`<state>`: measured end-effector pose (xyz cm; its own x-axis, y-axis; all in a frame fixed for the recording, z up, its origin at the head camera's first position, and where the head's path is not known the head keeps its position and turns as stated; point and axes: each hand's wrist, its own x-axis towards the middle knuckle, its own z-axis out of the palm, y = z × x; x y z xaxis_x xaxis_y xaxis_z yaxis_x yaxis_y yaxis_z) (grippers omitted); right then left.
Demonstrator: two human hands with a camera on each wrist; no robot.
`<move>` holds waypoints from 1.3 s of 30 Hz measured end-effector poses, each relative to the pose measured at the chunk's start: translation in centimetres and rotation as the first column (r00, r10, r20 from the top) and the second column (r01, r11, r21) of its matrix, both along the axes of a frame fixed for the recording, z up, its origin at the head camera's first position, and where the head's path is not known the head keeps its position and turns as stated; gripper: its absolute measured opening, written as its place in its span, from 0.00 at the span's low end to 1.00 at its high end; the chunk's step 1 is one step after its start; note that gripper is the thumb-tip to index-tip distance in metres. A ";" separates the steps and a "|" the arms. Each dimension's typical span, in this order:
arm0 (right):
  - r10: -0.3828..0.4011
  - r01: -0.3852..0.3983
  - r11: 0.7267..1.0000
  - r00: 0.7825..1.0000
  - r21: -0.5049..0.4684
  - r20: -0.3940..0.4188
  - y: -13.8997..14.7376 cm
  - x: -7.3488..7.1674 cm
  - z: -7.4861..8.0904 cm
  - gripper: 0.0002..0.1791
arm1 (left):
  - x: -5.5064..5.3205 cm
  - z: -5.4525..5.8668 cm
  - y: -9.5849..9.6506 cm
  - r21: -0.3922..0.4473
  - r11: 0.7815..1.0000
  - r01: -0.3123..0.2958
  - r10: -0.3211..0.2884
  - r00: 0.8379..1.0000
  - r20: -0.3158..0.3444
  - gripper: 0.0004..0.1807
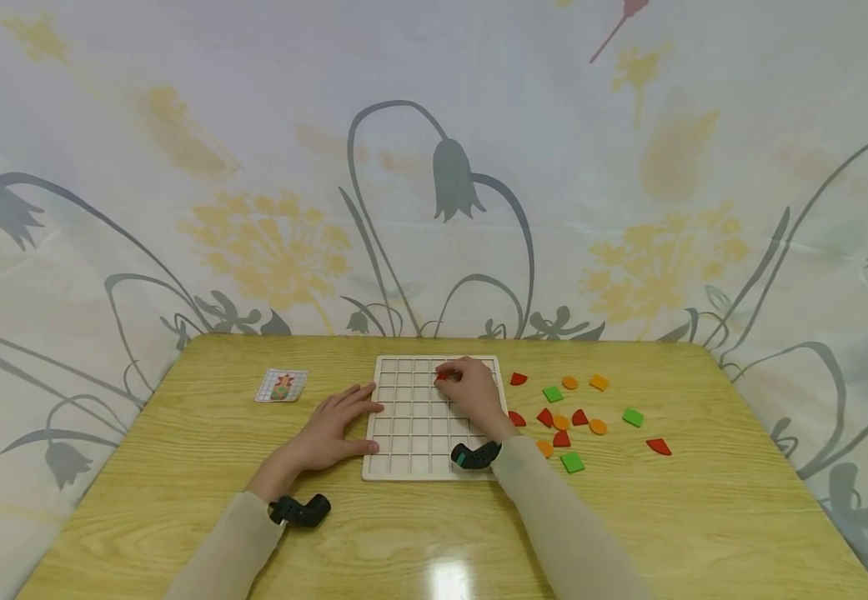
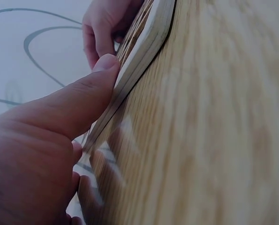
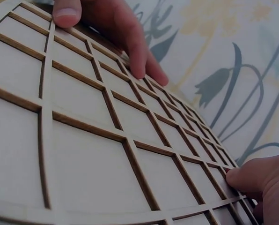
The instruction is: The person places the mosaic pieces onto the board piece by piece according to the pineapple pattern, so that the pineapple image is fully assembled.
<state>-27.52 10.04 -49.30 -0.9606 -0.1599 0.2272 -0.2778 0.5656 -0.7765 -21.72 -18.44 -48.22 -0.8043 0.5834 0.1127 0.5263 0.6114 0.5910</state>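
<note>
fingers of the right hand (image 1: 475, 392) pinch a red piece (image 1: 441, 377) at the far rows of the board (image 1: 420, 423); whether it is seated, i cannot tell. the left hand (image 1: 328, 429) is spread, touching the left edge. a tilted release could lodge the piece crooked; a dragging right sleeve (image 1: 561, 517) could scatter loose pieces (image 1: 572, 462) crowding the right edge. more open room lies left, around the card (image 1: 282, 385).

L hand (image 1: 332, 432) splayed, R hand (image 1: 474, 393) curled

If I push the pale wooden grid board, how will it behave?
The pale wooden grid board likely stays stiff: its layered edge shows no sag. Lying flat on the glossy wood-grain table, it probably slides rather than tips.
</note>
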 end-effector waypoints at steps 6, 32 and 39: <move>0.022 -0.021 0.999 0.999 0.028 -0.038 0.0 0.4 0.2 0.08 | 0.0 -0.1 -0.1 0.001 1.000 -0.001 0.001 1.000 -0.002 0.33; 0.045 -0.038 0.995 0.996 0.095 -0.071 0.3 0.4 0.2 0.07 | 0.0 -0.2 0.1 -0.006 1.000 -0.004 0.004 1.000 -0.029 0.31; 0.045 -0.040 0.996 0.998 0.080 -0.053 0.3 0.4 0.1 0.07 | -0.1 -0.3 0.0 -0.002 1.000 0.000 0.000 0.999 -0.041 0.30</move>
